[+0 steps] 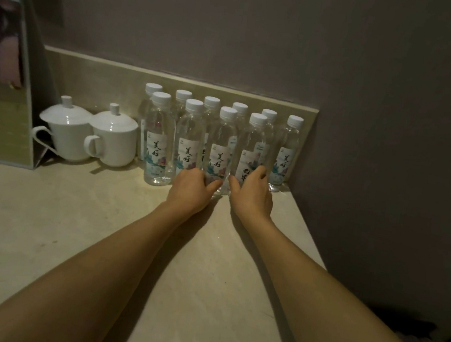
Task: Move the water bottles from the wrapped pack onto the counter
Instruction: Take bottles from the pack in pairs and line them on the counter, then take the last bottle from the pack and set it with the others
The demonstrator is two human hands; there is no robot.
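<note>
Ten bottles point(191, 139) stand upright on the surface point(72, 223), packed in two rows against the low backsplash point(103, 75) at the rear. All have white caps and clear bodies with printed labels. Both hands reach into the front row. The left hand point(190, 188) has its fingers curled around the base of the second front bottle from the cups, with its thumb pressed against the lower part of the third front bottle point(220, 153). The right hand point(252, 192) grips the lower part of the fourth front bottle point(251, 157), fingers wrapped over its label and thumb stretched toward the third bottle's base. The two thumbs nearly meet in front of that third bottle. One bottle point(287, 152) stands just beyond the right hand, nearest the side wall point(391, 133).

Two white lidded cups point(90, 135) sit side by side just beside the bottles, on the side away from the wall, handles facing forward. Beyond the cups, farther from the bottles, a standing card holder point(2, 75) rests on the surface. Something dark and wrinkled lies low in the corner below the surface edge, too dim to identify.
</note>
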